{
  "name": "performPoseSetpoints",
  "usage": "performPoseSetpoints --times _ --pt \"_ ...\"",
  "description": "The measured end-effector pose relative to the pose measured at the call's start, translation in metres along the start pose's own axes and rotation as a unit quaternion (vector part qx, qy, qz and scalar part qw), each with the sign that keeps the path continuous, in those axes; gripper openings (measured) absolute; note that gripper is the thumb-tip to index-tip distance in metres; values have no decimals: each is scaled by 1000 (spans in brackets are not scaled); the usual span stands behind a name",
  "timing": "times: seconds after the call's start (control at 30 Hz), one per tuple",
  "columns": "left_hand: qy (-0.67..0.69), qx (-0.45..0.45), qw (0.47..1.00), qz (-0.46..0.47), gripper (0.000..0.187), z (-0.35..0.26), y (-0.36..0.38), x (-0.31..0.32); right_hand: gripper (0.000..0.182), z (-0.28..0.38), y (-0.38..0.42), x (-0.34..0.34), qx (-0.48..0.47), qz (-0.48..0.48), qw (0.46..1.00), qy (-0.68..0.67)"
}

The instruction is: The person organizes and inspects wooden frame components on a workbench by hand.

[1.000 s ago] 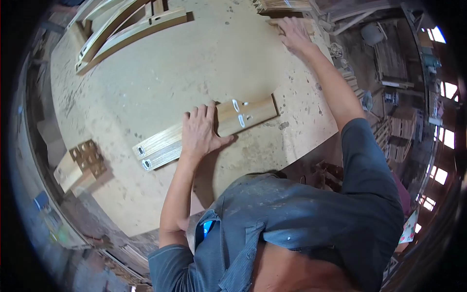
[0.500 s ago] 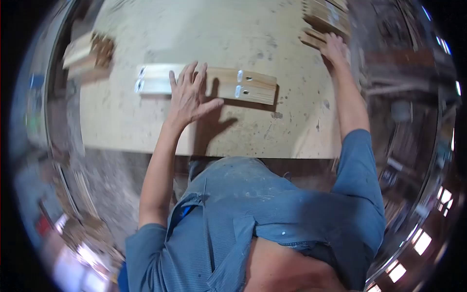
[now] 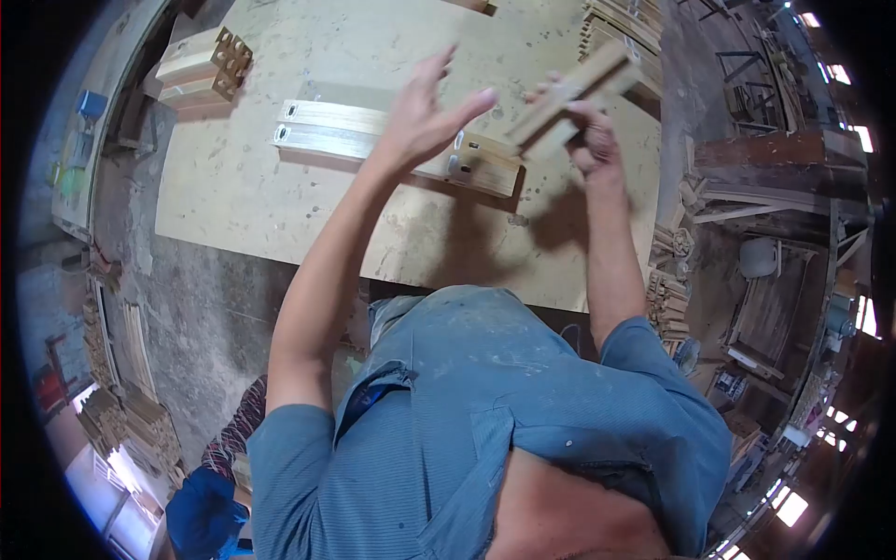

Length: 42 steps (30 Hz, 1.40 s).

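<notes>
My right hand (image 3: 597,145) grips short wooden pieces (image 3: 583,89), held tilted above the right side of the table; they look like two, slightly blurred. My left hand (image 3: 429,117) is raised with its fingers spread and thumb out, holding nothing. Below it, two long pale wooden slats (image 3: 327,126) lie side by side on the worktable (image 3: 327,205). Oval slots show at their left ends, and more slots with whitish marks near the right ends. My left hand and forearm cover the middle of the slats.
A stack of wooden blocks with holes in the ends (image 3: 201,70) sits at the table's left. More wooden pieces (image 3: 639,28) are piled at the far right corner. Timber bundles (image 3: 667,303) stand beyond the right edge. Behind at lower left is a person in a blue cap (image 3: 201,509).
My right hand has come in from the far right stack, bringing wooden pieces with it. My left hand has lifted off the slats and shifted right. The view has turned slightly.
</notes>
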<state>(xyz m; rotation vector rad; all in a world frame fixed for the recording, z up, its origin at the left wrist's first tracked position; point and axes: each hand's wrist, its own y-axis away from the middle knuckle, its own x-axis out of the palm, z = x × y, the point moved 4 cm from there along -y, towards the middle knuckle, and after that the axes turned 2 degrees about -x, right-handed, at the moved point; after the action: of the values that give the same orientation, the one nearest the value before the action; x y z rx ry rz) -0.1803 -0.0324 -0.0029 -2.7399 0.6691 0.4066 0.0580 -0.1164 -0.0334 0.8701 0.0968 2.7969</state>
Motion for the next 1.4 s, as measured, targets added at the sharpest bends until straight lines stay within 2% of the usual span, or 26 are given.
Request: performPoseSetpoints --times 0.07,0.1,0.17,0.23,0.27,0.37,0.5,0.53,0.57,0.6,0.63,0.67,0.73,0.8,0.87,0.93,0.97,1.03,1.07,1.1,1.13,1.2,1.23,1.27,1.37,1.4 --pt "16 15 1000 12 82 -12 -36 26 45 -9 -6 26 -35 21 986 165" --pt "62 27 998 12 79 -12 -54 36 36 -24 -17 17 -60 54 977 200" --pt "104 43 994 11 77 -15 -68 49 36 -51 -32 12 -70 77 963 250" --pt "231 -58 971 25 59 -5 -73 59 36 -61 -42 11 -60 81 947 305" --pt "229 -57 972 25 59 -1 -74 60 36 -66 -44 8 -43 87 923 371" --pt "235 19 967 -98 41 2 -69 55 39 -60 -47 16 -23 98 865 492" --pt "214 21 972 -98 42 0 -59 51 55 -61 -54 16 -14 155 788 595" --pt "197 30 971 -129 43 0 -51 51 55 -61 -47 22 -12 158 788 595" --pt "178 40 970 -162 44 1 -46 50 60 -65 -32 26 47 138 938 316" --pt "121 134 968 -173 50 10 -38 57 66 -71 -21 34 106 107 989 3" --pt "54 225 955 -184 56 20 -29 65 69 -84 -14 3 123 65 985 104" --pt "97 211 961 -152 58 16 -16 68 52 -95 -16 -14 98 92 974 180" --pt "116 211 953 -183 59 15 -15 68 41 -101 -25 -31 52 123 936 325" --pt "115 183 969 -117 58 9 -20 61 42 -97 -19 -17 7 108 920 377" --pt "135 175 968 -118 68 6 -13 48 36 -76 -6 6 -172 118 810 547" --pt "72 148 986 -40 87 -1 -5 34 36 -68 21 18 -165 95 698 690" --pt "55 167 982 -65 95 3 3 13 34 -66 33 19 -9 67 738 672" --pt "44 173 978 -103 106 41 30 -36 33 -74 44 65 191 76 805 557" --pt "90 81 987 -106 104 79 42 -58 39 -87 38 95 223 101 844 478" --pt "135 -13 985 -105 102 112 54 -82 40 -91 25 137 151 143 833 513" --pt "166 -161 968 -95 90 137 70 -112 41 -101 3 181 77 182 815 544" --pt "262 -176 920 -230 76 177 104 -196 52 -163 -106 275 -35 177 833 523" --pt "261 -174 922 -226 76 183 112 -223 57 -178 -146 320 -101 180 804 557" --pt "216 -170 935 -226 71 189 119 -247 67 -206 -184 344 -153 143 812 545" --pt "150 -176 946 -227 64 207 136 -309 75 -263 -267 417 -192 69 803 560" --pt "127 -186 947 -230 62 214 138 -325 73 -278 -285 429 -222 42 769 598"
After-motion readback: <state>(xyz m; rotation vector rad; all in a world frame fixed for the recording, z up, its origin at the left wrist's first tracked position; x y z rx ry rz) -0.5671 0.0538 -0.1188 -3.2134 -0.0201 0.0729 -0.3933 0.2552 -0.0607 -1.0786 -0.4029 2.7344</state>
